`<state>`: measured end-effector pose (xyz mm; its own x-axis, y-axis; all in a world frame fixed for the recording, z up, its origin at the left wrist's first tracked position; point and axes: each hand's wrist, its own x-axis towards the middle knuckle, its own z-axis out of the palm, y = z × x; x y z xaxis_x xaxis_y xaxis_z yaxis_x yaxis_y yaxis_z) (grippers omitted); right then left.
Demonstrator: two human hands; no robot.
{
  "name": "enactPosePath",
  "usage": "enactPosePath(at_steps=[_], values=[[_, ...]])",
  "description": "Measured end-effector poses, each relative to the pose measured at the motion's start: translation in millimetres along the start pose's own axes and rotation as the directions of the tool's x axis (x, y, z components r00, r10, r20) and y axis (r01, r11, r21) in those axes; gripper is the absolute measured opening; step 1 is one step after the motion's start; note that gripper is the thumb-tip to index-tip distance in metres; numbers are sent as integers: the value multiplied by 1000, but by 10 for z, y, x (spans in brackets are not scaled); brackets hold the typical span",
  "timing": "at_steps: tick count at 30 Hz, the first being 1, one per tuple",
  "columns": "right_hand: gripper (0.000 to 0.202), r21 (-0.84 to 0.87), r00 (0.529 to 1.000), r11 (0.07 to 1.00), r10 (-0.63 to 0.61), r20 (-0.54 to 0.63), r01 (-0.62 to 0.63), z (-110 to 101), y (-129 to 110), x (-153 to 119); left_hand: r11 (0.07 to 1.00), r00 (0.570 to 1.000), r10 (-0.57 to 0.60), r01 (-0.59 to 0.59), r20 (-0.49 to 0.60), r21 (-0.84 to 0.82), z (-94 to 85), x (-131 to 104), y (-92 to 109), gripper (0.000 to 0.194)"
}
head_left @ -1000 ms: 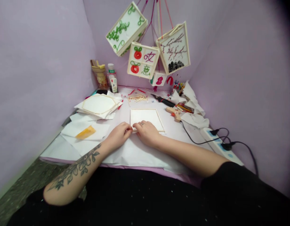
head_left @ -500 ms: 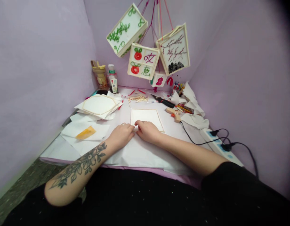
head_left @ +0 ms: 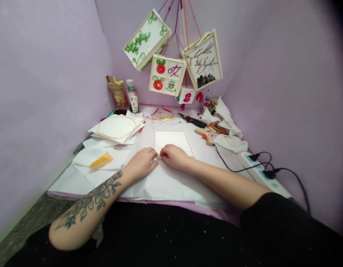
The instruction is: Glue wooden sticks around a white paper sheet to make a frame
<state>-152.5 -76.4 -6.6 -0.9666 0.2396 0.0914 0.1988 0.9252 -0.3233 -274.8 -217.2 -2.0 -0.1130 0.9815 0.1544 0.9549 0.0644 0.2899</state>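
From where I stand, the worker's left hand [head_left: 143, 162] and right hand [head_left: 175, 156] meet at the near left corner of a flat white square panel edged with thin pale wooden sticks [head_left: 171, 139]. The panel lies on the white-covered table [head_left: 174, 185] straight in front of the worker, its near edge partly hidden by the right hand. A short, thin, pale strip [head_left: 157, 158] shows between the 2 sets of fingertips. The right fingers are curled in at its end and the left fingers bend down beside it; I cannot tell from here whether either hand is actually grasping it.

Beyond the panel lies a heap of small pale wooden sticks [head_left: 163, 118], with black-handled pliers [head_left: 198, 121] to its right. Nearer on that side is a beige glue gun with an orange trigger [head_left: 209, 138], its black cord curving toward a white power strip [head_left: 262, 176]. On the left sit a 6-sided white panel with pale edging [head_left: 116, 127] and, nearer the worker, a flat orange-yellow piece [head_left: 101, 160].
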Motion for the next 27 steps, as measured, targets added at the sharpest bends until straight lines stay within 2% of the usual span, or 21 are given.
enactPosePath(at_steps=[4, 11, 17, 22, 27], values=[[17, 5, 1000, 1000, -6, 17, 6, -2, 6, 15, 1000, 1000, -3, 4, 18, -8, -16, -1, -4, 24], [19, 21, 999, 1000, -13, 53, 12, -21, 14, 43, 995, 1000, 10, -12, 22, 102, -8, 12, 1, 21], [19, 17, 997, 999, 29, 65, -31, -37, 3, 64, 992, 999, 22, -27, 45, 120, -48, 10, 15, 20], [18, 22, 994, 998, 50, 96, -53, -32, 15, 97, 969, 999, 16, -28, 48, 245, -14, 68, 44, 20], [21, 25, 990, 997, 72, 121, -76, -18, 34, 130, 946, 996, 67, -81, 54, 315, 43, 137, 42, 22]])
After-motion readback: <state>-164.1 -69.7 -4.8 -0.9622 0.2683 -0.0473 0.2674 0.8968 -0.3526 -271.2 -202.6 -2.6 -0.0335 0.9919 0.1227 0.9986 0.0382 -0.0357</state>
